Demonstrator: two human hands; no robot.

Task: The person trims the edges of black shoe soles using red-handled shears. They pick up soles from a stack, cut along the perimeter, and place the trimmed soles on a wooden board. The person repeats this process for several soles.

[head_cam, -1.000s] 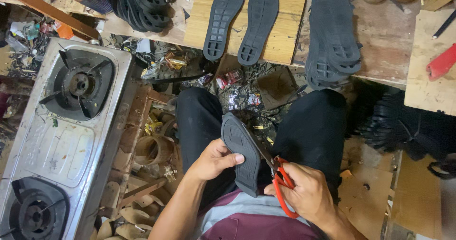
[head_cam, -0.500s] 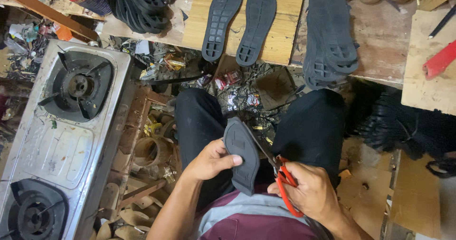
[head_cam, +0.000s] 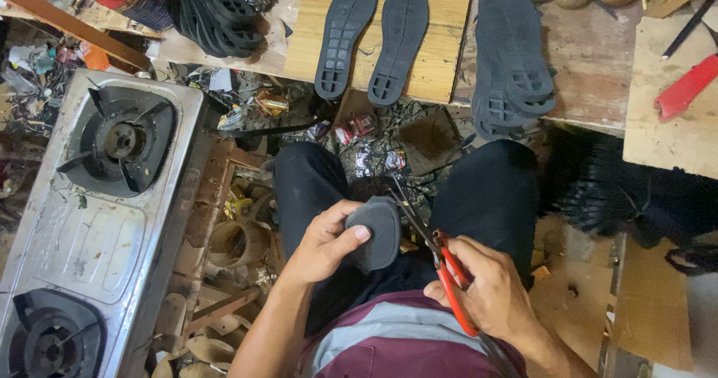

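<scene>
Person seen from above, wearing a maroon shirt [head_cam: 404, 340] with a broad grey band across the chest and black trousers [head_cam: 486, 198]. Both forearms are bare, and the left hand [head_cam: 325, 243] and right hand [head_cam: 490, 292] wear no gloves.

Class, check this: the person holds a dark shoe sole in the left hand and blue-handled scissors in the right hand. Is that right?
Not quite. The head view shows the scissors have red handles, not blue. The rest stands: the left hand holds the dark shoe sole, and the right hand holds the scissors.

Dark rubber sole [head_cam: 374, 236] upright over lap, red-handled scissors [head_cam: 441, 266] w/ blades at its edge.
</scene>
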